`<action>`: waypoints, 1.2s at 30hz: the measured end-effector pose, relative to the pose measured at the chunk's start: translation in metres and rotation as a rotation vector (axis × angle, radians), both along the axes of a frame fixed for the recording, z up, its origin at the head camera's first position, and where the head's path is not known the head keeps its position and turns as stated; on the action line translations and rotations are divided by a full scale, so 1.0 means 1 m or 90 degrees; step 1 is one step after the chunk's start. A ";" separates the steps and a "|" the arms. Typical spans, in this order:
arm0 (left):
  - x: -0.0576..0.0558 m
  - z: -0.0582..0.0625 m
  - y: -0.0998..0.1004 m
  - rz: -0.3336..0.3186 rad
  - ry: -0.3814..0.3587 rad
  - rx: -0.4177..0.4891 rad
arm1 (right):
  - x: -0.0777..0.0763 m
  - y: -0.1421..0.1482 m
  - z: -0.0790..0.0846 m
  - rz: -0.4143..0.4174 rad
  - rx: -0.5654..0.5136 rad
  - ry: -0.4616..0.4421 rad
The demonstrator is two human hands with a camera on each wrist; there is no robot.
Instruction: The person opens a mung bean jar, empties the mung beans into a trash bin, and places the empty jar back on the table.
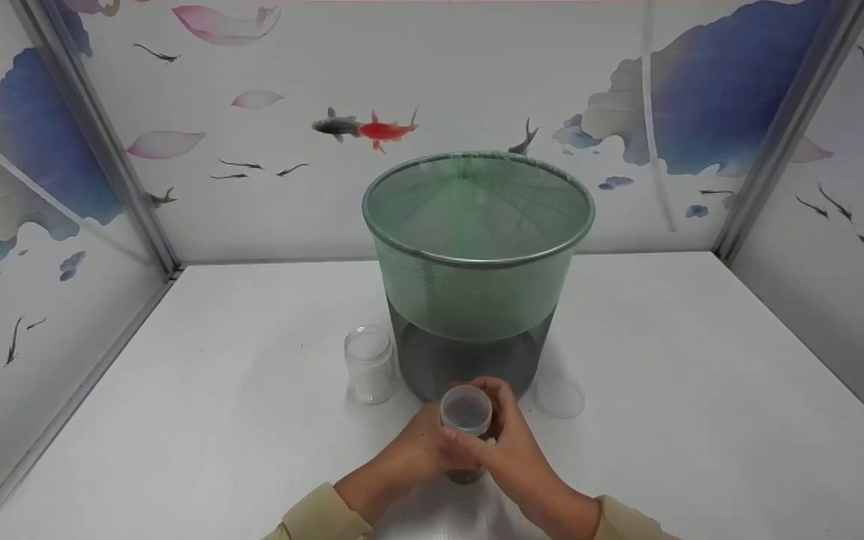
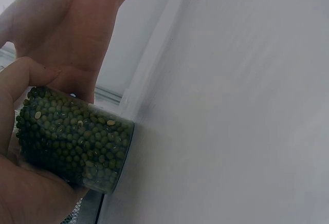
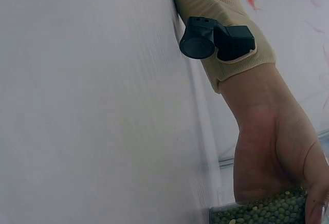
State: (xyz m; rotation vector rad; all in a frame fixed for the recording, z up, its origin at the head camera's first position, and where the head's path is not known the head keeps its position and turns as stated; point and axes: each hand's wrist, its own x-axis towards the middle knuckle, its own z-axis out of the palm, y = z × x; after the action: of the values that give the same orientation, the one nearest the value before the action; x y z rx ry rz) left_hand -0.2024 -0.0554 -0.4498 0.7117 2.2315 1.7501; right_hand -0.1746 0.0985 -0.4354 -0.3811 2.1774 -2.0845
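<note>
A clear jar of green mung beans stands upright between both hands at the front middle of the table. Its pale translucent lid faces up in the head view. The left hand grips the jar's side from the left. From the right, the right hand curls its fingers and thumb around the upper part, at the lid. Beans fill most of the jar in the left wrist view; only part of it shows in the right wrist view. An uncovered clear jar stands to the left, with nothing visible inside.
A tall mesh bin, green above and dark below, stands right behind the hands. Beside it on the right lies a clear round lid. Printed panels wall the white table at the back and sides.
</note>
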 end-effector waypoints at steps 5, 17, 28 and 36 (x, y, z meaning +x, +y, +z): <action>0.000 0.001 0.000 0.003 0.007 -0.020 | 0.000 0.000 0.000 -0.001 0.007 0.004; 0.000 0.003 0.001 0.018 0.007 -0.036 | -0.002 0.000 -0.001 0.023 0.015 0.003; 0.001 0.002 0.000 0.011 0.000 -0.018 | -0.001 0.000 -0.001 0.024 0.011 0.004; -0.001 0.001 0.000 0.011 -0.023 -0.038 | 0.000 0.000 0.000 0.008 -0.013 -0.003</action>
State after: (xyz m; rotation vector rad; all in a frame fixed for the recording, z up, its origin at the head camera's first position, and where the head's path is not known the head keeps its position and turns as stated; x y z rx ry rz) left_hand -0.2033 -0.0549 -0.4487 0.6451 2.2630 1.6833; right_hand -0.1751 0.0988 -0.4358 -0.3915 2.1464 -2.1007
